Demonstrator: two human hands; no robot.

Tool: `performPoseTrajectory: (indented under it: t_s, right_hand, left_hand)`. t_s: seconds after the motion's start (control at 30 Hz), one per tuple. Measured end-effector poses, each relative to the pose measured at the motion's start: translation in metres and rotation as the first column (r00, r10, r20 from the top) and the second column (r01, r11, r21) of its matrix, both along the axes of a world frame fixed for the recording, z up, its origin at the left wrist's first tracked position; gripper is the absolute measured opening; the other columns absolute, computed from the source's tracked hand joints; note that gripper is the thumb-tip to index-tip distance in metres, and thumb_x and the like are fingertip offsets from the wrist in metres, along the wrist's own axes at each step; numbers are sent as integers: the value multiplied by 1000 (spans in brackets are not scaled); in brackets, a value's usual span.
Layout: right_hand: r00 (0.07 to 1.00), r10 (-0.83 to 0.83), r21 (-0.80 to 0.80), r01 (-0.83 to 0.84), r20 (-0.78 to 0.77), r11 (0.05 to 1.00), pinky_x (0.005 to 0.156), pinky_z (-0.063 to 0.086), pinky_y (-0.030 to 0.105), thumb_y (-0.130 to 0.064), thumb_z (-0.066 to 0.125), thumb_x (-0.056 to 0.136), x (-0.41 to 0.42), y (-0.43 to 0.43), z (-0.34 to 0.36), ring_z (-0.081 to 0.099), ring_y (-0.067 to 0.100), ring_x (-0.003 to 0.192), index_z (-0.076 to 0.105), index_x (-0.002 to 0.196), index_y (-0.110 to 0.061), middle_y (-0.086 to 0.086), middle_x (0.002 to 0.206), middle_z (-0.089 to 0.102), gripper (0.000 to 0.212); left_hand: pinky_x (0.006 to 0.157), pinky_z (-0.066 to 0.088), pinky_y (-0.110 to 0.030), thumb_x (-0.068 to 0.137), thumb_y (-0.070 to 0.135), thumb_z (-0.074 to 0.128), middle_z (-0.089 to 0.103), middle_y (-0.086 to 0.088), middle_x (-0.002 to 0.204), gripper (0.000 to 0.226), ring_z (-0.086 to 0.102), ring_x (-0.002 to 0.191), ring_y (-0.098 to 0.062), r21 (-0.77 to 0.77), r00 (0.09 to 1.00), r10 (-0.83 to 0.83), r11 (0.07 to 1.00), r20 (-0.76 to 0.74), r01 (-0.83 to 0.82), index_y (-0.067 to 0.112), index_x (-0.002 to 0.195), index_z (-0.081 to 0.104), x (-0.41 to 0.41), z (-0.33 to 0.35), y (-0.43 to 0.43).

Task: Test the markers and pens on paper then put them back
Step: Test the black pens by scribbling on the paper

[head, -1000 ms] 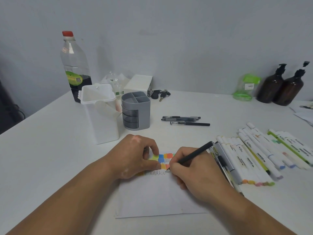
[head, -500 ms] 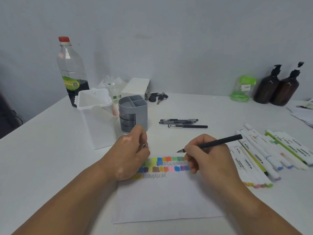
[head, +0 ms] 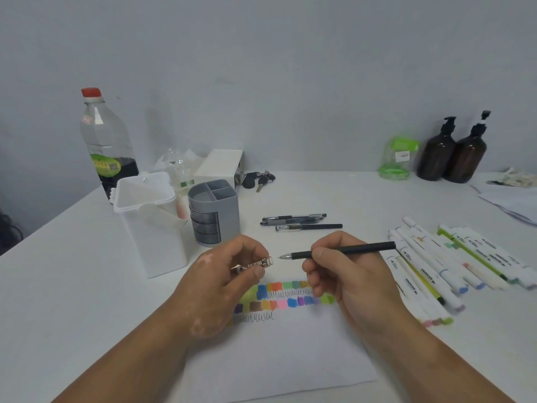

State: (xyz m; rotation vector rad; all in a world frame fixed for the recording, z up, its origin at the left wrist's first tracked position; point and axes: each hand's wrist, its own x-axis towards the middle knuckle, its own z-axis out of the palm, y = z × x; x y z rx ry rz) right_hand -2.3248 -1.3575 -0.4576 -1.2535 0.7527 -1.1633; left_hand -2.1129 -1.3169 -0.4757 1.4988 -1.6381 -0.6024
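Observation:
My right hand [head: 343, 274] grips a black pen [head: 348, 249] held level above the paper, its bare tip pointing left. My left hand [head: 229, 274] pinches the pen's clear cap [head: 257, 264], whose open end faces the tip with a small gap between them. Under both hands lies a white sheet of paper [head: 279, 353] with rows of colour swatches [head: 284, 298] and black squiggles. Several white markers [head: 453, 266] lie in a row at the right. Three black pens [head: 299, 222] lie further back in the middle.
A grey pen holder [head: 213, 212] and a white open-lidded box [head: 151, 225] stand at the left, a bottle with a red cap [head: 106, 141] behind them. Keys [head: 257, 178], a white box [head: 218, 167], a green pouch [head: 398, 158] and two brown pump bottles [head: 453, 152] line the back. Papers [head: 511, 199] lie far right.
Both hands lifted off the paper. The right hand stopped writing and turned the pen level, tip to the left. The left hand raised the cap towards the tip.

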Motion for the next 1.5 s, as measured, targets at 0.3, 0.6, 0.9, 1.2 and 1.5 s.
performPoseTrajectory:
  t_s: [0.3,0.6,0.9,1.2,1.5]
  right_hand:
    - [992,82,-37,-86,-95,996,49,51,28,-15,70,77,3,0,-8,65,22,55,74,74,-18,14,70,72,6]
    - [983,69,-54,-79,-168,995,54,51,28,-25,81,75,7,3,-12,60,18,52,81,85,-18,2,62,68,13]
    - [973,127,-51,-139,-193,989,53,49,28,-39,86,75,-1,-1,-5,58,17,57,81,89,-15,4,69,70,28]
    - [720,207,-42,-312,-662,949,54,40,11,-35,82,85,-15,3,12,57,3,50,74,89,-21,2,65,76,17]
    - [351,-204,-227,-25,-914,974,48,43,20,-43,77,74,-22,-1,13,60,6,52,72,71,-29,-11,65,69,15]
  left_hand:
    - [74,60,-35,92,30,69,70,17,94,17,70,88,-11,-31,998,-66,997,-20,65,44,99,65,-5,3,4]
    - [65,59,-32,82,35,74,76,7,81,11,73,73,-18,-69,975,-127,991,-180,117,38,92,74,-7,5,5]
    - [64,55,-18,78,39,73,71,15,82,15,69,79,-10,-79,987,-75,995,-144,64,45,92,75,-7,10,5]
    - [86,56,-28,88,6,73,69,12,99,27,69,97,-16,-134,976,-211,967,44,215,33,92,75,-6,3,4]
    - [68,49,-7,83,27,81,62,26,90,27,58,91,6,-65,983,50,997,178,-39,46,88,64,3,-4,-3]
